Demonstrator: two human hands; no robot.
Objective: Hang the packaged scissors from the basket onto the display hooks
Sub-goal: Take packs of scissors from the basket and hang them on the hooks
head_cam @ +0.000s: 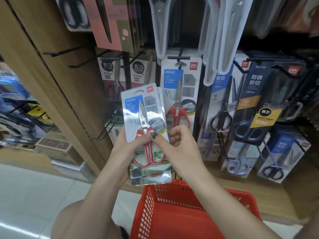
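Red plastic basket point(181, 213) sits low in front of the person, just under the forearms, and from this angle nothing can be seen lying in it. Above it the left hand point(120, 149) cradles a small stack of red-handled scissors packs point(146, 128) from behind and below, fingers wrapped round the left edge and thumb on the front, so the cards stay fanned and upright with their hang holes on top. The right hand point(174, 138) comes in from the right, its thumb and fingers curled round the right edge of the packs, apparently to peel one card off the stack. Behind them an identical pack hangs on a black display hook point(179, 57), likely where these belong; the held packs are below that hook and not on it.
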